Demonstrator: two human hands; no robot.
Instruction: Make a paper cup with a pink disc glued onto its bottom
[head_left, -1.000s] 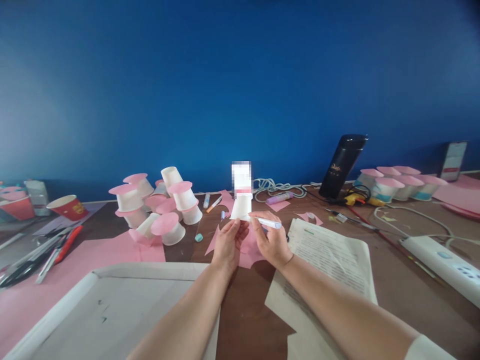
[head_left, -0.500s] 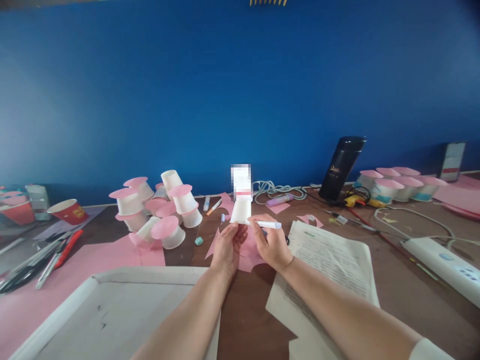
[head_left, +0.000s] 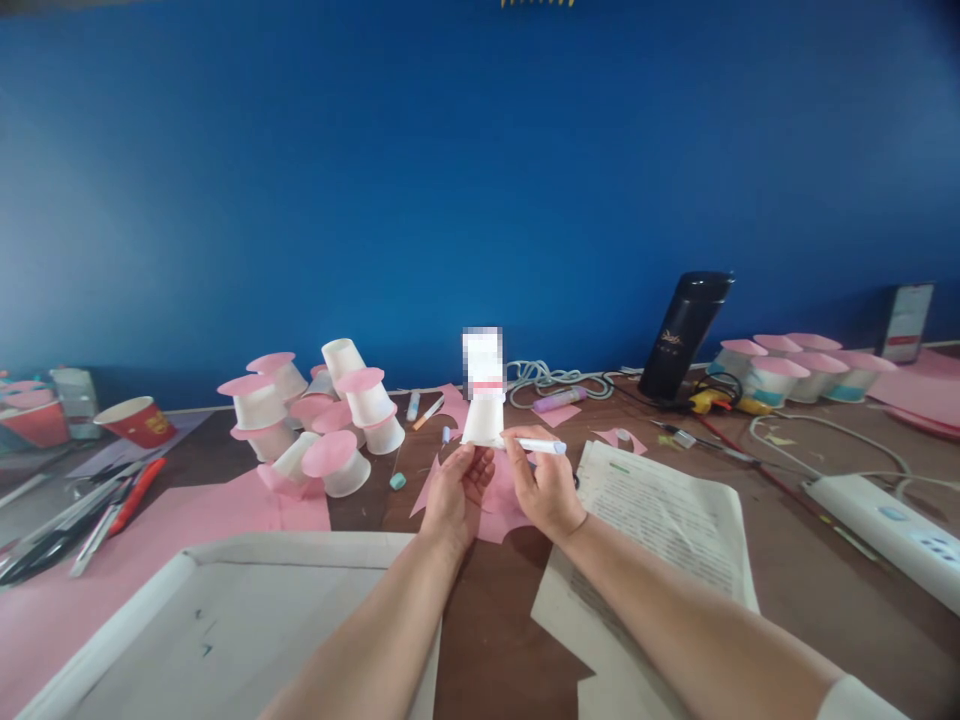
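My left hand (head_left: 454, 498) is closed around the lower part of a white paper cup (head_left: 484, 424), held up in the middle of the view. A white marker (head_left: 546, 447) lies pinched in the fingers of my right hand (head_left: 546, 495); its tip end points left at the cup's lower right edge. Whether the tip touches the cup I cannot tell. Pink paper scraps (head_left: 501, 515) lie beneath both hands. Just behind the cup stands a phone-like upright thing (head_left: 482, 360) with a blurred-out screen.
White cups with pink paper discs (head_left: 330, 455) stand stacked at left, with more cups (head_left: 776, 380) at right. A black flask (head_left: 684, 335), a power strip (head_left: 889, 535), printed sheets (head_left: 664, 520), a white box lid (head_left: 247, 640), scissors (head_left: 60, 535) and a red cup (head_left: 139, 424) surround the hands.
My right hand and the marker have shifted slightly to the right. The cup in my left hand has barely moved.
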